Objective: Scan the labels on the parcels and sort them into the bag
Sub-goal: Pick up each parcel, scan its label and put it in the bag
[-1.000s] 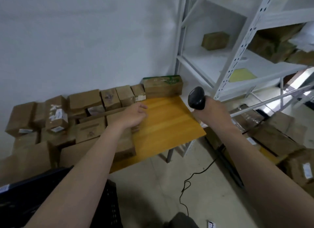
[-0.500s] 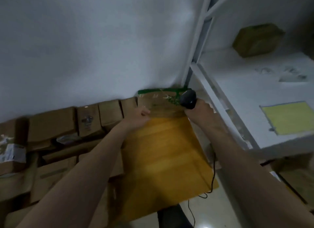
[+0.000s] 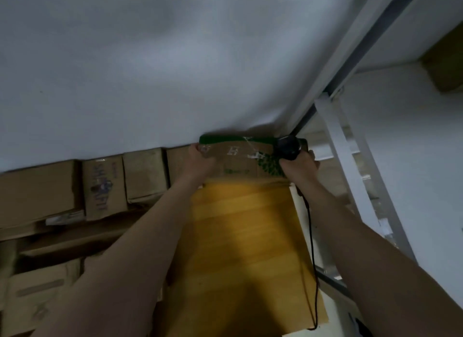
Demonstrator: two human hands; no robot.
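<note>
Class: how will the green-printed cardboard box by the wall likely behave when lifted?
Probably stiff: the green-printed box shows flat faces, straight edges. Unlikely to roll, being rectangular. Perhaps awkward one-handed: the left hand grips just one end.

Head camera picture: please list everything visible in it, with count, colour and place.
green-printed brown cardboard parcel: one, brown with green, far end of the table, against the wall
black handheld scanner: one, black, at the parcel's right end
black cable: one, black, hanging from the scanner along the table's right edge
yellow wooden table: one, yellow, centre
brown cardboard boxes: at least five, brown, packed left of the table
white metal shelf rack: one, white, right
white wall: one, white, behind
left hand: one, grips the parcel's left end
right hand: one, holds the scanner
</note>
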